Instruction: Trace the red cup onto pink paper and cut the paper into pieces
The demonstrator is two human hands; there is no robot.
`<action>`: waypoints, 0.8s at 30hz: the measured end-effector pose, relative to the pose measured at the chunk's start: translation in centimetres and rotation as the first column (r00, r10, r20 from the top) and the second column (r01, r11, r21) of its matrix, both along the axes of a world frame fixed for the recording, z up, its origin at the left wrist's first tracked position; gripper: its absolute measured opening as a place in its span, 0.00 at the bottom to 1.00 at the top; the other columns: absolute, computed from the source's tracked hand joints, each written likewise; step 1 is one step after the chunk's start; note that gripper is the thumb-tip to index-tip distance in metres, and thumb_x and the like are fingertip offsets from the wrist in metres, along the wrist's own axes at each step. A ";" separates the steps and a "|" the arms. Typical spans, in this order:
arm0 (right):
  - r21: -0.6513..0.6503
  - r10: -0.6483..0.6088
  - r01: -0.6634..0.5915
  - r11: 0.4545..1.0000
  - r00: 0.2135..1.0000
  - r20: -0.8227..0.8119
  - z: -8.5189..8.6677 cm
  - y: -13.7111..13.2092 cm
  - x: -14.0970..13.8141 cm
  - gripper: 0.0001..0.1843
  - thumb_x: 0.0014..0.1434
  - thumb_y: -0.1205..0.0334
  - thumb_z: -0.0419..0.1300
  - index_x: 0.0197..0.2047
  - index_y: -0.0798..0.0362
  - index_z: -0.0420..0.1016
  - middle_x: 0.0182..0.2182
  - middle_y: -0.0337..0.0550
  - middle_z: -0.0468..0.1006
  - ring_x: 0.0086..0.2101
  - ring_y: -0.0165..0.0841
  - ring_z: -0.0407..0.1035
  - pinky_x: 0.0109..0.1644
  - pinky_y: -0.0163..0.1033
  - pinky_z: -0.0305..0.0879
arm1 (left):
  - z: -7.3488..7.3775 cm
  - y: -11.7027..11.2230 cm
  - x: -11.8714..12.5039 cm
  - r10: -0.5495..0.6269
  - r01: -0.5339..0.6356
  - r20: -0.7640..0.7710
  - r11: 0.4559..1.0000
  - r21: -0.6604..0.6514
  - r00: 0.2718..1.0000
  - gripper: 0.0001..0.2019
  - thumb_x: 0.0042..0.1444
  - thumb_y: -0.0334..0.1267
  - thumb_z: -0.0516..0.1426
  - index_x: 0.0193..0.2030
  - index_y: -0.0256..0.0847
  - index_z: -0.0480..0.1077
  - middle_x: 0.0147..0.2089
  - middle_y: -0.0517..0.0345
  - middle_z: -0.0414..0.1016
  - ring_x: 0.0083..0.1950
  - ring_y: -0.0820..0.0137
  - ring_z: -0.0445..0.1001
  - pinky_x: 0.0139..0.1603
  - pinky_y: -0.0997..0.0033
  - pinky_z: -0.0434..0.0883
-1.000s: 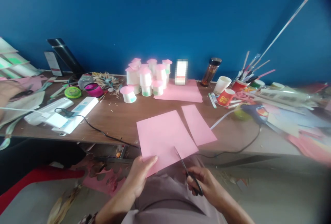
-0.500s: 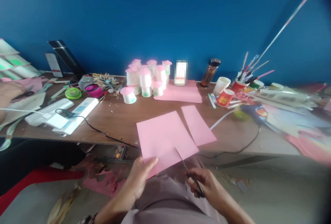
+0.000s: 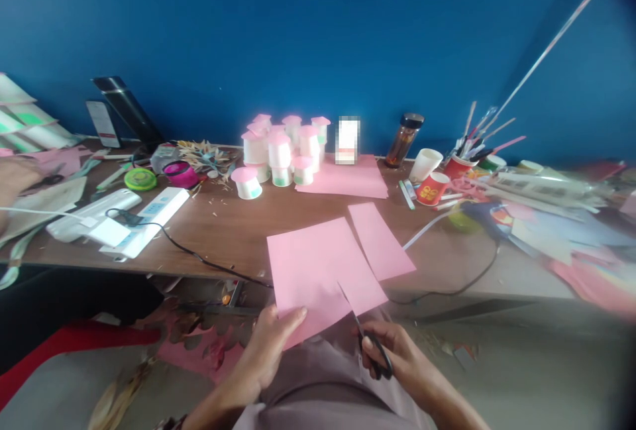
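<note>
My left hand (image 3: 271,347) pinches the near left corner of a sheet of pink paper (image 3: 313,261), thumb on top, over the table's front edge. Black-handled scissors (image 3: 377,354) sit in my right hand (image 3: 392,350), fingers in the loops. Their blades point up at the paper's near edge, where a straight slit runs inward toward the sheet's middle. A narrower pink paper strip (image 3: 380,244) lies on the table just right of the sheet.
White cups with pink tops (image 3: 281,152) stand stacked behind, beside more pink sheets (image 3: 348,181). A power strip (image 3: 149,221) and cable lie left. A red paper cup (image 3: 433,188) and a bottle (image 3: 405,142) are at right. Another person's hand (image 3: 17,178) shows at far left.
The slit in the paper now shows open, with the scissors drawn back toward its near edge and their handles spread wider. The sheet has shifted slightly right and nearer.
</note>
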State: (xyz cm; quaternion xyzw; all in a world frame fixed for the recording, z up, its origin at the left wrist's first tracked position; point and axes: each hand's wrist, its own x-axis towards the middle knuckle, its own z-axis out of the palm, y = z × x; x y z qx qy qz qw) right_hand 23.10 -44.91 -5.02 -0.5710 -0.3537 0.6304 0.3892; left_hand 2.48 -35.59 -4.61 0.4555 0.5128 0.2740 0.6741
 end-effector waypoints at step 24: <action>0.098 -0.037 0.036 0.995 0.999 0.007 -0.3 0.3 -0.4 0.25 0.52 0.41 0.60 0.30 0.58 0.69 0.19 0.36 0.64 0.20 0.25 0.57 0.23 0.32 0.54 | 1.7 -0.5 0.8 -0.134 0.131 0.115 0.991 0.033 0.984 0.14 0.49 0.45 0.59 0.35 0.34 0.77 0.37 0.51 0.80 0.39 0.60 0.76 0.42 0.67 0.71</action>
